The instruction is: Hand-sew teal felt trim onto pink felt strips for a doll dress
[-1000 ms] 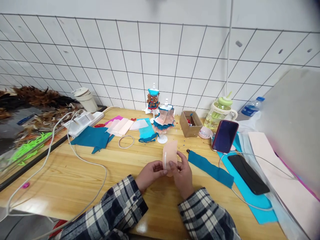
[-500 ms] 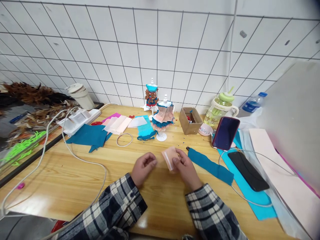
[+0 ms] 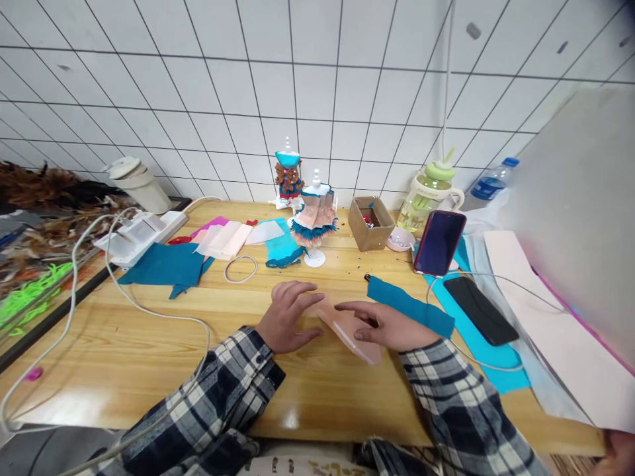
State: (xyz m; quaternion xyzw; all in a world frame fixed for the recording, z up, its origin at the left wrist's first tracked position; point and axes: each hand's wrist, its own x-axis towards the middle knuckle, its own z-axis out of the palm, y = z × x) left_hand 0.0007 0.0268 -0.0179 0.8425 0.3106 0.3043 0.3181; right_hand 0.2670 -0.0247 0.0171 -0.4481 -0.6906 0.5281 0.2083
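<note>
A pale pink crepe-like piece (image 3: 342, 325) with a narrow white strip along it lies slanted on the table between my hands. My right hand (image 3: 389, 325) rests over its right part, index finger stretched out, the other fingers partly bent. Just left of the piece is my left hand (image 3: 290, 317), fingers spread and holding nothing; its fingertips are near the far end of the piece. Beyond stands a small white dress form (image 3: 316, 218) wearing a pink and teal ruffled dress. A second form (image 3: 288, 175) in turquoise, brown and red is behind it.
A teal strip (image 3: 411, 305) lies right of my right hand, beside a propped phone (image 3: 440, 243) and a flat black phone (image 3: 480, 311). Behind are a cardboard box (image 3: 371, 225) and a green-lidded jug (image 3: 427, 198). At left, a white cable (image 3: 163, 316) runs past teal fabric (image 3: 161, 266).
The pink piece, earlier pinched in my right hand, is now laid out longer on the table. My right hand has loosened and turned over it; my left hand has opened. The view has shifted slightly.
</note>
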